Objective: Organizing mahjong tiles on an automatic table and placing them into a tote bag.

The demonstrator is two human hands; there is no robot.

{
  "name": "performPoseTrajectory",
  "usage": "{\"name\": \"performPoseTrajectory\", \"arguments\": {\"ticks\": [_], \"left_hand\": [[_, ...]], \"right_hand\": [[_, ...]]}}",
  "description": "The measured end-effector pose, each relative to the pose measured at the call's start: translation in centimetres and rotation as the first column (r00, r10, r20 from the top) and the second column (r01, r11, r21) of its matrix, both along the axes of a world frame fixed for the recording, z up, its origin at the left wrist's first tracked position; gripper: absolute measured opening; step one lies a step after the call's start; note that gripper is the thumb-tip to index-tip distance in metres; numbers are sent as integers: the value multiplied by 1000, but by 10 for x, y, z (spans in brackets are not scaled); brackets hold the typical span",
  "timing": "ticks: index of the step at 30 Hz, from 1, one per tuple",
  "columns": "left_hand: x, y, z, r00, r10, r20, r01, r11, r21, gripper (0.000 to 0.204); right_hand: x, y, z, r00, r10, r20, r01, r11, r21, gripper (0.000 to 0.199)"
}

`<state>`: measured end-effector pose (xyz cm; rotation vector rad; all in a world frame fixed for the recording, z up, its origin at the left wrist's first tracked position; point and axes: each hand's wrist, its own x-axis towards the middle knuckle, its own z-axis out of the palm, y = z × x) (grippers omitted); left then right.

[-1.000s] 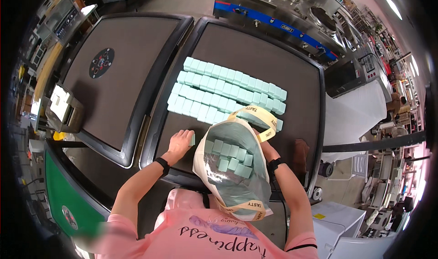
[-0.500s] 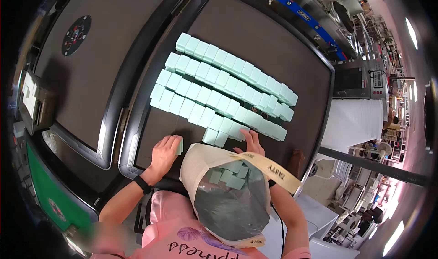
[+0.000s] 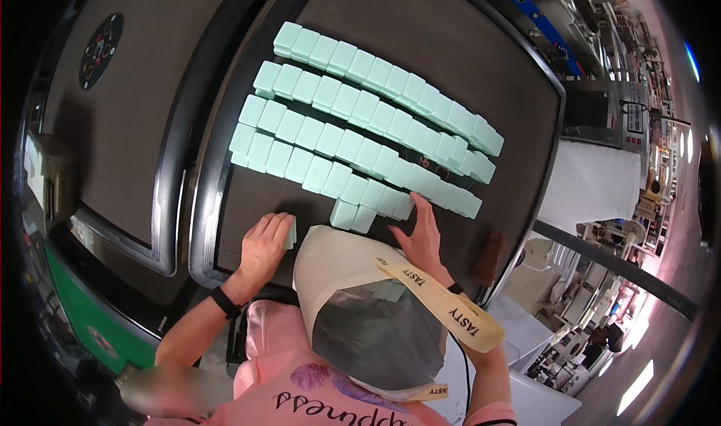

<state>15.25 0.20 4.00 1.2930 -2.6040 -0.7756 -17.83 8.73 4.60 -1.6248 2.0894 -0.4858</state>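
Rows of pale green mahjong tiles [image 3: 328, 102] lie on the dark table in several long lines, with two shorter tiles' worth jutting toward me from the nearest row. My left hand [image 3: 263, 242] is closed round a mahjong tile [image 3: 290, 234] at the left, its fingers hiding part of it. At the right end of the nearest row is my right hand [image 3: 422, 234], thumb and fingers apart, with its forefinger beside the end tile [image 3: 404, 207]. Between my arms a cream tote bag [image 3: 328, 264] stands with its mouth toward me; a few pale green tiles [image 3: 390, 289] show dimly inside.
The dark tabletop [image 3: 405, 24] has a raised black rim. A second dark table [image 3: 161, 73] adjoins on the left, with a green-topped one [image 3: 75, 298] below it. White sheets [image 3: 582, 182] and a steel machine [image 3: 601, 114] stand beyond the right edge.
My right hand's fingers have spread and straightened near the row's end. The view has shifted, and fewer tiles show inside the bag. My left hand still holds its tile.
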Motion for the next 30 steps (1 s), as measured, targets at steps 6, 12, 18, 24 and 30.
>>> {"name": "performPoseTrajectory", "arguments": {"ticks": [6, 12, 18, 24, 30], "left_hand": [[1, 1, 3, 1000, 0, -13, -1, 1000, -29, 68], [6, 13, -2, 999, -13, -41, 10, 998, -56, 66], [21, 3, -5, 999, -35, 5, 36, 997, -72, 53], [17, -44, 143, 995, 96, 10, -94, 984, -154, 62], [-58, -3, 317, 966, -231, -117, 195, 946, -258, 72]], "right_hand": [[6, -6, -2, 1000, 14, 14, -15, 1000, 24, 71], [6, 2, -24, 995, 17, -103, -20, 999, -29, 65], [-31, 42, -5, 995, 93, 43, -84, 980, -178, 48], [-45, 108, 57, 965, -260, -32, 251, 954, -162, 53], [-23, 193, 62, 836, -540, 93, 547, 809, -216, 56]]}}
